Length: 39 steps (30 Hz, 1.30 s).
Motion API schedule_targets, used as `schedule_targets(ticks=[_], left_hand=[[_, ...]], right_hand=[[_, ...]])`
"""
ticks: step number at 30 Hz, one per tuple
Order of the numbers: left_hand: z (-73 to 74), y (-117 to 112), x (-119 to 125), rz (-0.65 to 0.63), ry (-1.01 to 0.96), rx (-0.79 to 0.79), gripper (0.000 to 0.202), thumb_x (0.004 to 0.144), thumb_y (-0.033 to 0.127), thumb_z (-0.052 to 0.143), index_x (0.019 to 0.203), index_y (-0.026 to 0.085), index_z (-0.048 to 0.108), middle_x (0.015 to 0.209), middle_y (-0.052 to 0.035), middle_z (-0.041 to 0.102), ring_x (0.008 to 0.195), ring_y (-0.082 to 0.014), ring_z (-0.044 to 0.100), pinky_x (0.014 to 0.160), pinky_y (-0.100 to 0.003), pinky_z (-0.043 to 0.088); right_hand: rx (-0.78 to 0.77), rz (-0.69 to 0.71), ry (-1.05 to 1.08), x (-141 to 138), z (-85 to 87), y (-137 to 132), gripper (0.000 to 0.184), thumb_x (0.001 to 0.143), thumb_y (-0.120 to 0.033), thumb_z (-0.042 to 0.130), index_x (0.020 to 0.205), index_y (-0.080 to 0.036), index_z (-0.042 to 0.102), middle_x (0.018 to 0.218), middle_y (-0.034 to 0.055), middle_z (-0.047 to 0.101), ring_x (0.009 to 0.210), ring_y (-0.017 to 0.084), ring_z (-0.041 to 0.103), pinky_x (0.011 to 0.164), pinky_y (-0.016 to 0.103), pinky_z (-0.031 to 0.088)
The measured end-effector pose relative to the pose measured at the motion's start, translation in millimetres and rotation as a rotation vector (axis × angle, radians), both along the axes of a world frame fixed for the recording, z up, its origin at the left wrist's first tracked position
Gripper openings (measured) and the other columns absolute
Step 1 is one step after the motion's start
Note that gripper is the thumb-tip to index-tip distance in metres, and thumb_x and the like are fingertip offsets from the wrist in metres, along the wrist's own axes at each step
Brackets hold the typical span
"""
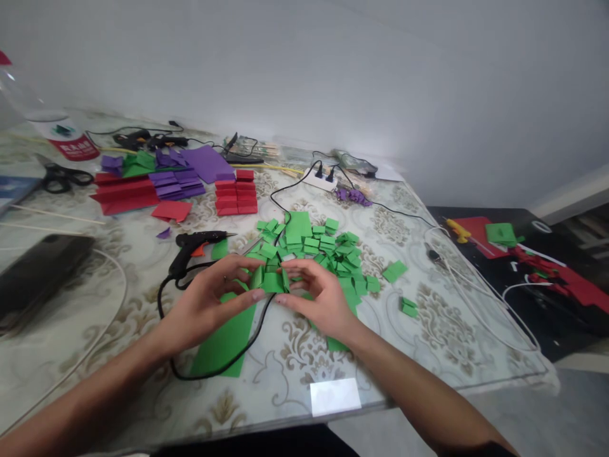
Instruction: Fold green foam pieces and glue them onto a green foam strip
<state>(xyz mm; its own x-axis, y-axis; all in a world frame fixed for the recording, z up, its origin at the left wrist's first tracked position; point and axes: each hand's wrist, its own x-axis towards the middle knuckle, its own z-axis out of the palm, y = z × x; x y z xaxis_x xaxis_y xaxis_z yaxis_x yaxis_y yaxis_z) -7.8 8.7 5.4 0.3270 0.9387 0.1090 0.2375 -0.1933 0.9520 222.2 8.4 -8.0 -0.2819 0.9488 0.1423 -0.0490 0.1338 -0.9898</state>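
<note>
Between my two hands is a folded green paper piece [272, 281] with its side flaps bent up. My left hand [214, 298] pinches its left edge between thumb and fingers. On the opposite edge, the thumb and fingers of my right hand [318, 295] are closed. Just beyond lies a heap of small folded green paper pieces [345, 254]. A black glue gun [193, 249] with an orange trigger rests on the table behind my left hand, its black cord looping beneath both hands. Under the cord is a flat green paper strip [223, 343].
Red folded paper [236, 193] and purple folded paper [176, 184] lie at the back left, near black scissors [61, 176] and a bottle [61, 130]. A phone [42, 273] is at the left. A white power strip [321, 179] stands toward the wall. White cables trail at the right.
</note>
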Motion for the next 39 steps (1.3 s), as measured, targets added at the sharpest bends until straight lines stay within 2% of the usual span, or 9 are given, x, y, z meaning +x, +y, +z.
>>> schedule_targets(ticks=[5,10,17,24,32,35,39], left_hand=[[-2.9,0.1,-1.9,-0.043,0.009,0.014,0.038,0.091,0.039,0.073,0.125,0.025,0.062,0.109,-0.0051,0.068,0.100,-0.0209,0.068,0.086,-0.033,0.060],[-0.7,-0.7,-1.7,-0.088,0.037,0.038,0.035,0.093,0.037,0.069,0.124,0.024,0.061,0.113,-0.0071,0.068,0.103,-0.0221,0.067,0.084,-0.032,0.061],[-1.3,-1.0,-3.4,-0.144,0.104,0.088,0.036,0.095,0.034,0.066,0.130,0.027,0.059,0.121,-0.0068,0.066,0.105,-0.0214,0.065,0.085,-0.031,0.060],[-1.3,0.3,-3.9,-0.170,0.122,0.094,0.035,0.095,0.033,0.065,0.130,0.028,0.060,0.123,-0.0067,0.066,0.107,-0.0225,0.065,0.086,-0.032,0.060],[1.2,0.0,-2.0,-0.175,0.122,0.061,0.030,0.095,0.029,0.064,0.123,0.025,0.058,0.122,-0.0080,0.065,0.111,-0.0240,0.065,0.085,-0.031,0.059],[5.1,-1.3,-0.6,-0.180,0.137,0.085,0.029,0.094,0.027,0.063,0.122,0.025,0.057,0.121,-0.0076,0.064,0.108,-0.0230,0.065,0.083,-0.031,0.058],[5.6,-2.7,-0.8,-0.185,0.162,0.120,0.029,0.094,0.025,0.062,0.122,0.025,0.055,0.120,-0.0069,0.063,0.094,-0.0185,0.065,0.081,-0.031,0.058]], right_hand=[[0.210,0.041,-0.191,3.5,4.0,-0.8,0.052,0.082,-0.022,0.082,0.130,-0.028,0.064,0.117,0.0066,0.067,0.108,0.022,0.065,0.085,0.034,0.056],[0.402,0.097,-0.394,5.1,8.3,-2.5,0.029,0.085,-0.018,0.075,0.112,-0.023,0.068,0.112,0.0076,0.061,0.102,0.021,0.064,0.090,0.038,0.054],[0.420,0.113,-0.426,4.7,6.9,-2.7,0.021,0.085,-0.025,0.076,0.099,-0.022,0.060,0.108,0.0063,0.064,0.099,0.020,0.064,0.085,0.034,0.052],[0.408,0.099,-0.413,3.5,8.0,-2.2,0.023,0.083,-0.026,0.079,0.091,-0.022,0.058,0.101,0.0046,0.067,0.093,0.019,0.065,0.081,0.032,0.051],[0.428,0.073,-0.430,4.8,4.2,-2.4,0.022,0.083,-0.025,0.079,0.097,-0.022,0.062,0.109,0.0062,0.067,0.094,0.019,0.067,0.081,0.032,0.054],[0.429,0.053,-0.432,4.9,3.1,-2.6,0.022,0.081,-0.024,0.079,0.094,-0.022,0.061,0.109,0.0065,0.067,0.096,0.019,0.067,0.084,0.032,0.054],[0.471,0.054,-0.452,5.0,1.6,-3.3,0.022,0.082,-0.024,0.078,0.095,-0.022,0.060,0.110,0.0076,0.066,0.102,0.021,0.067,0.090,0.036,0.053]])
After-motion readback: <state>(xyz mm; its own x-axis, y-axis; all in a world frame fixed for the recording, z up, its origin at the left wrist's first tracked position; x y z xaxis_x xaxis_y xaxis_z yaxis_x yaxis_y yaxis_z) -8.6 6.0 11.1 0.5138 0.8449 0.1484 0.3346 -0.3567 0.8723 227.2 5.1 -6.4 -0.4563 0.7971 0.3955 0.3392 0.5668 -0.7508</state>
